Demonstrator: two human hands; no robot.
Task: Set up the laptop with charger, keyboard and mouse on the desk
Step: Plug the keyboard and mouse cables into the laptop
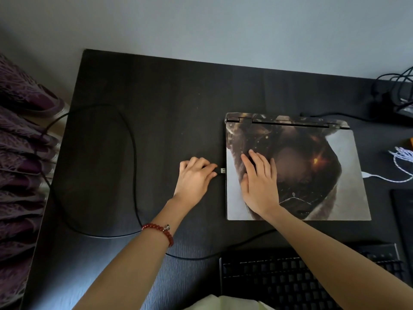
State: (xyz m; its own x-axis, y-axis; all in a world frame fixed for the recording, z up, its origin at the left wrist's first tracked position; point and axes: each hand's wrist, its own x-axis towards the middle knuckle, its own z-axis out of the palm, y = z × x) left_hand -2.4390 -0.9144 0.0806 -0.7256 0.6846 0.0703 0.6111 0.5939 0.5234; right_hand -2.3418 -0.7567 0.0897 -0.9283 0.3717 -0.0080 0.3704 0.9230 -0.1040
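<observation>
A closed laptop (pixel 335 186) with a dark printed picture on its lid lies on the black desk (pixel 156 97), right of centre. My right hand (pixel 260 182) rests flat on the lid, fingers straight. My left hand (pixel 194 177) pinches a USB plug (pixel 222 170) whose metal tip is right at the laptop's left edge. A black cable (pixel 134 164) loops across the left part of the desk. A black keyboard (pixel 290 280) lies at the near edge, partly under my right forearm. No mouse is in sight.
A white braided cable (pixel 380 176) is plugged into the laptop's right side. Black cables and a dark device (pixel 393 95) sit at the far right corner. A dark pad (pixel 404 220) is at the right edge. Purple fabric (pixel 20 153) lies left of the desk.
</observation>
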